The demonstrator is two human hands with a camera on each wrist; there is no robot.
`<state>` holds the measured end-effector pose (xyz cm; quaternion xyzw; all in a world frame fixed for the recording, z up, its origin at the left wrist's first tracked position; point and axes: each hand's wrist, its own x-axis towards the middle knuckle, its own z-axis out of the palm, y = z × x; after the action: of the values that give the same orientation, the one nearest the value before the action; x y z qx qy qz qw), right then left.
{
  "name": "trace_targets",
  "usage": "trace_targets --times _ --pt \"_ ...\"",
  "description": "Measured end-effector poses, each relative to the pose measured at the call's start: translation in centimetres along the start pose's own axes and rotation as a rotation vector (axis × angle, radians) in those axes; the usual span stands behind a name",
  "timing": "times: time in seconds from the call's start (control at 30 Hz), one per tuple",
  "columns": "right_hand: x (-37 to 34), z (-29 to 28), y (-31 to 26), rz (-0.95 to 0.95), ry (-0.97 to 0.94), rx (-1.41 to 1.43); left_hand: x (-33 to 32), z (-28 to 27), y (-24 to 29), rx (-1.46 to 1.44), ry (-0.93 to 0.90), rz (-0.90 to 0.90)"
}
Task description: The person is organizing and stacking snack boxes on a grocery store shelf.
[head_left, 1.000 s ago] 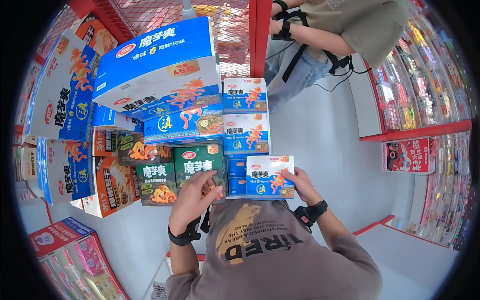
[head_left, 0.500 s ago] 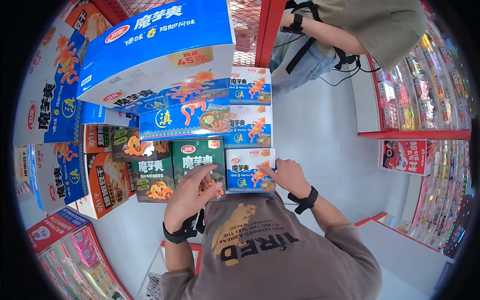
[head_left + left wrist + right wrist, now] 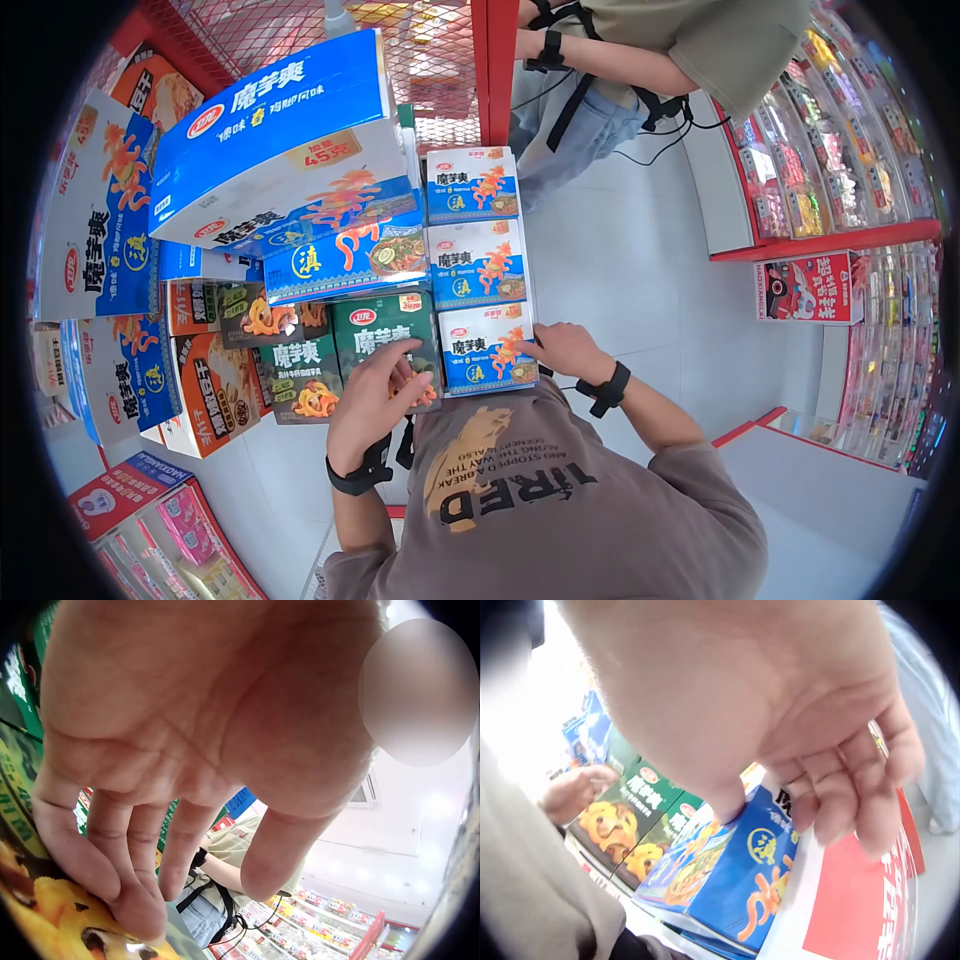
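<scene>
A small blue-and-white snack box [image 3: 490, 372] lies at the near end of a column of matching boxes [image 3: 476, 262]. At its right edge is my right hand [image 3: 572, 352]. In the right wrist view the thumb [image 3: 721, 801] touches the box's upper edge, while the other fingers hang loosely bent beside it. My left hand [image 3: 372, 418] is at the front of a green snack box [image 3: 385, 318], fingers relaxed and partly bent. The left wrist view shows its fingertips close against the printed yellow food picture [image 3: 64, 907], with nothing gripped.
Large blue boxes [image 3: 270, 120] are stacked at the back left, beside orange boxes [image 3: 215, 385]. Behind the column stands a red mesh rack [image 3: 495, 80]. Another person [image 3: 640, 60] is at the upper right. Stocked shelves [image 3: 850, 170] line the right side, beyond pale floor [image 3: 625, 250].
My right hand has brought the small blue-and-white box left, into line with the column, over the blue boxes there. Its fingers have loosened. My left hand stays by the green box.
</scene>
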<state>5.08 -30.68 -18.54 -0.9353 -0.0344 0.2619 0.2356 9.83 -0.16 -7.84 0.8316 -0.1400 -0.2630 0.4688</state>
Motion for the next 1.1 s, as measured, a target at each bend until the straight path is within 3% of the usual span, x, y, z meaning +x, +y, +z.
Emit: trace_targets --times 0.23,0.3,0.33,0.43,0.57,0.7,0.77,0.83,0.97,1.1 --pt "0.3 -1.4 -0.8 0.027 0.080 -0.100 -0.7 0.4 0.2 -0.018 0.056 0.012" --pt "0.6 -2.8 -1.2 -0.059 0.107 0.073 -0.9 0.4 -0.3 0.041 0.068 0.105" --pt "0.8 -3.9 -1.6 -0.107 0.121 0.160 -1.3 0.3 0.3 -0.041 0.076 0.023" --pt "0.7 -8.1 -3.5 -0.271 0.159 0.473 -2.8 -0.8 0.8 0.062 0.211 0.166" --pt "1.2 -16.0 -7.7 -0.709 0.472 0.533 -4.5 -4.0 3.8 0.066 0.413 0.240" --pt "3.3 -21.7 -14.3 -0.906 0.604 0.536 -3.1 -5.3 7.1 0.332 0.657 0.471" --pt "6.1 -21.8 -16.3 -0.914 0.609 0.521 -2.1 -5.2 8.0 0.497 0.636 0.466" --pt "7.1 -21.6 -18.3 -0.901 0.498 0.615 -0.4 -4.5 7.4 0.537 0.642 0.435" --pt "8.3 -21.3 -18.0 -0.908 0.545 0.676 0.8 -3.8 6.8 0.606 0.679 0.355" --pt "6.0 -23.8 -13.1 -1.017 0.599 0.895 0.9 -3.5 6.7 0.603 0.694 0.352"
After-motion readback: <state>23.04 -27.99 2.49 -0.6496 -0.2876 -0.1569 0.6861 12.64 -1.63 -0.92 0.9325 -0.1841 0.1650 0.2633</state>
